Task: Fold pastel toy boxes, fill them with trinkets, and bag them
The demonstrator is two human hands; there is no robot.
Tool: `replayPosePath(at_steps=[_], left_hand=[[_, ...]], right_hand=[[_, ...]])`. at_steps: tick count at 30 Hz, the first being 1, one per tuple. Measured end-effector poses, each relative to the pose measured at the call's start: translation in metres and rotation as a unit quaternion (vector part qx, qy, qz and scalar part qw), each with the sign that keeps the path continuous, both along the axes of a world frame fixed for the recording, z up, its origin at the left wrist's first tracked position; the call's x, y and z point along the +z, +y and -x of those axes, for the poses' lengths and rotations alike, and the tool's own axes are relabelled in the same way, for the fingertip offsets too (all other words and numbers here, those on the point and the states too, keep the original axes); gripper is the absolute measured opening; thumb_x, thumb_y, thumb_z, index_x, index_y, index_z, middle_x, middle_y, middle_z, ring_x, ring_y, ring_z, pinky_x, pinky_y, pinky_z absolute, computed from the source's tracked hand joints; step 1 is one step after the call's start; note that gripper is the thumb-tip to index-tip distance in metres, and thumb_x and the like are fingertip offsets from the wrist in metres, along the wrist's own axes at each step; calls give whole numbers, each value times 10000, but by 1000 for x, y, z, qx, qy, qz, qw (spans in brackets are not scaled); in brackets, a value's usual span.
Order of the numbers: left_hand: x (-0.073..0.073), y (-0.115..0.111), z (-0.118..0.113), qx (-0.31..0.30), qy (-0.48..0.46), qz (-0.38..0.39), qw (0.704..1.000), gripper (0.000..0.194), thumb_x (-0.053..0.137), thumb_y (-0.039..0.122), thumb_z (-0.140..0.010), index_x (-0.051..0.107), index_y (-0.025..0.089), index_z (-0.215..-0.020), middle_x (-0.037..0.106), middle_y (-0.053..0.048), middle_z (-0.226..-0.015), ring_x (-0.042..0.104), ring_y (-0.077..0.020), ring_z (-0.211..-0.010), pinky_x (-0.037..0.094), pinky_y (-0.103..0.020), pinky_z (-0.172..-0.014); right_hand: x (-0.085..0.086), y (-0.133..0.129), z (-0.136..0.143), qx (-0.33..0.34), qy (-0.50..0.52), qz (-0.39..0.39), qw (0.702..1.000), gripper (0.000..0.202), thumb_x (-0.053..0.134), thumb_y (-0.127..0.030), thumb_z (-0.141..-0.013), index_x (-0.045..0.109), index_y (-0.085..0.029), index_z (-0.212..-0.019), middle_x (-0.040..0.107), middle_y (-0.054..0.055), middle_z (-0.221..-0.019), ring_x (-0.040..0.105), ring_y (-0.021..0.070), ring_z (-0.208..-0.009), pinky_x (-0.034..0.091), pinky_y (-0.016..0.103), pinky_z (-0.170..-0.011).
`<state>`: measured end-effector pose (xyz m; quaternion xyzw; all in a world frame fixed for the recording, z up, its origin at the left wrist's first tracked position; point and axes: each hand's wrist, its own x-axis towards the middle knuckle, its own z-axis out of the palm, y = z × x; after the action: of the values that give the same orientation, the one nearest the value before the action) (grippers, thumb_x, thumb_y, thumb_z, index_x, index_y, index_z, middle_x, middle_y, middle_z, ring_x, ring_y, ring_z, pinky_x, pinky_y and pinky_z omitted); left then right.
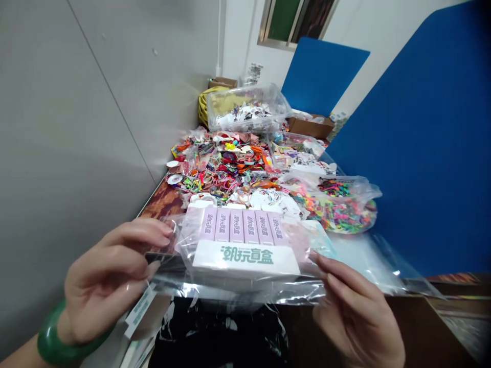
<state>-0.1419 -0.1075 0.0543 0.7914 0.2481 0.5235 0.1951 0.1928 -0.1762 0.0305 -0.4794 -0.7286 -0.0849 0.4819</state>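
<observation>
A clear plastic bag stretches between my hands at the front of the table. Inside it lies a white display box with green lettering, holding a row of several small lilac boxes. My left hand, with a green bangle at the wrist, has its fingers curled on the bag's left edge. At the other side my right hand pinches the film near the box's right end between thumb and fingers.
Loose colourful trinkets cover the table behind. A bag of bright small pieces lies at right, and a clear bin stands at the back. Grey wall left, blue panel right. An open carton sits below my left hand.
</observation>
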Motion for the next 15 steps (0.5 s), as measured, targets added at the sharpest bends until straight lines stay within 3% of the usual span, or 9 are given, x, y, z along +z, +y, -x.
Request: replayPosePath(at_steps=[3, 6, 10, 15], left_hand=[[-3, -4, -1, 26, 67, -88, 993, 263, 536, -45, -667, 625, 190, -746, 571, -48, -937, 598, -236, -948, 560, -417, -777], [-10, 0, -3, 83, 69, -146, 983, 243, 612, -27, -649, 623, 203, -728, 541, -22, -894, 589, -206, -889, 549, -375, -688], [-24, 17, -2, 160, 80, -227, 957, 225, 697, 19, -630, 635, 212, -728, 560, -7, -860, 605, -198, -819, 537, -364, -638], [-31, 45, -5, 193, 151, -328, 912, 275, 759, -6, -599, 645, 201, -740, 602, -9, -787, 617, -173, -748, 579, -307, -630]], right_hand=[[-10, 1, -4, -2, -11, -20, 1000, 353, 634, -91, -787, 635, -237, -1109, 700, 87, -1063, 716, 210, -799, 621, 267, -585], [-17, 9, -5, 1, -36, -79, 996, 439, 612, -17, -779, 608, -232, -1162, 656, 100, -1183, 701, 233, -926, 633, 297, -668], [-27, 31, -13, -3, -85, -133, 987, 516, 620, 47, -747, 577, -225, -1183, 591, 110, -1286, 661, 259, -1041, 625, 367, -765], [-37, 63, -28, -33, -114, -163, 980, 458, 658, 18, -736, 605, -213, -1128, 623, 92, -1191, 648, 267, -1056, 603, 420, -814]])
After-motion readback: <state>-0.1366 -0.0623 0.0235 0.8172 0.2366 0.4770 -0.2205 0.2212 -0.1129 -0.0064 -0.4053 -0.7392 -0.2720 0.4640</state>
